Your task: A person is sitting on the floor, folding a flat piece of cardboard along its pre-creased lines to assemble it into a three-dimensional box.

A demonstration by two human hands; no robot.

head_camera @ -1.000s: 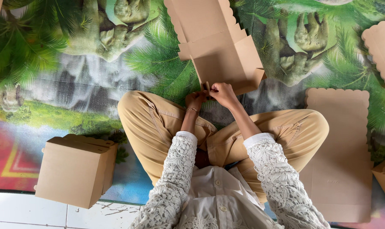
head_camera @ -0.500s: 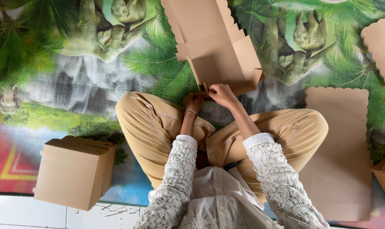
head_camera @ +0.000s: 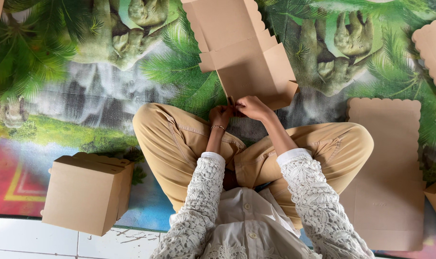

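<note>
A flat brown cardboard box blank (head_camera: 247,62), partly folded, lies on the patterned mat in front of my crossed legs. Its near edge is pinched by both hands at the corner closest to me. My left hand (head_camera: 220,115) grips a small flap at that corner. Touching it from the right, my right hand (head_camera: 250,107) has its fingers closed on the same cardboard edge. White lace sleeves cover both forearms, and a thin bracelet sits on the left wrist.
A finished closed cardboard box (head_camera: 86,192) stands at my left by the mat's edge. A flat scalloped cardboard sheet (head_camera: 386,168) lies at my right; another piece (head_camera: 431,48) is at the far right. White tiled floor (head_camera: 16,240) borders the mat.
The box blank has shifted slightly as my hands work its near corner; both hands stay together at the same spot.
</note>
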